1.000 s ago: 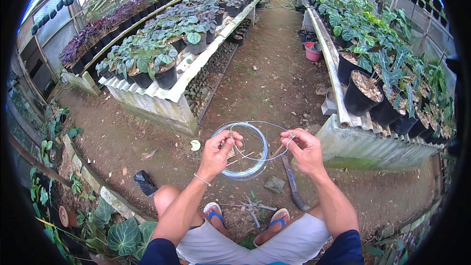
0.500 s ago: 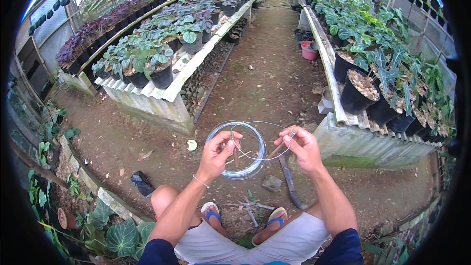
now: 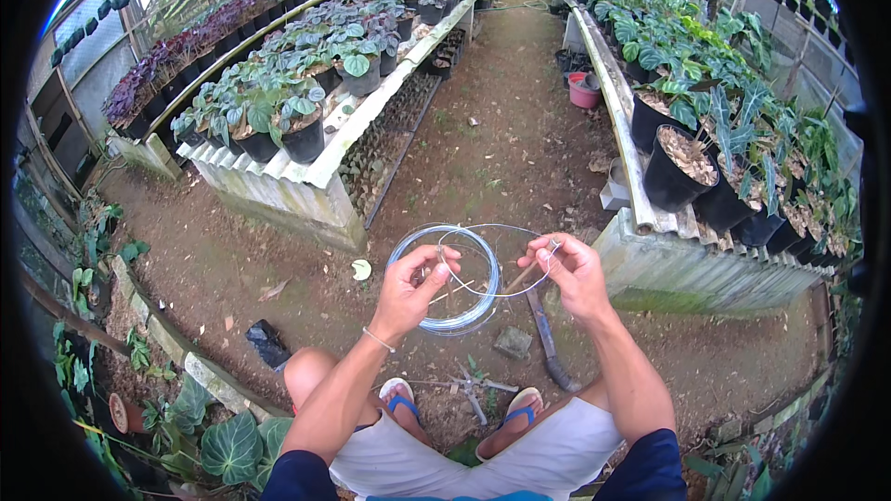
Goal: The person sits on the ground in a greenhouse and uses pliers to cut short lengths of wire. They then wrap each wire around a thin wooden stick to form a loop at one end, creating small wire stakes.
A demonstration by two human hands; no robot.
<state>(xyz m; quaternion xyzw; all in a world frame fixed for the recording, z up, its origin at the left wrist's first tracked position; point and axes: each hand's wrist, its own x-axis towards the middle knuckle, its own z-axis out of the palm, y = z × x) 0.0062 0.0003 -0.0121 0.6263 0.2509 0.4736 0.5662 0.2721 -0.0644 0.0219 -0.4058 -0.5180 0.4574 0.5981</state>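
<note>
My left hand (image 3: pixel 409 289) and my right hand (image 3: pixel 575 278) are raised in front of me, a little apart. A thin wire loop (image 3: pixel 501 295) spans between them, and each hand pinches one side of it between thumb and fingers. The wire looks twisted or crossed at the right fingertips. Behind the loop a coil of silvery-blue wire (image 3: pixel 455 325) shows, near the ground and partly hidden by my left hand. Between my sandalled feet lies a pair of pliers (image 3: pixel 475 391).
A dark bent bar (image 3: pixel 549 343) and a grey stone (image 3: pixel 513 342) lie on the soil. Potted plants crowd the left bench (image 3: pixel 264 195) and the right bench (image 3: pixel 687 264), with a dirt path between. A black plastic piece (image 3: pixel 267 345) lies at left.
Both hands stay almost where they were, still pinching the wire loop. The view has shifted very slightly, and the right fingers have moved a little on the wire.
</note>
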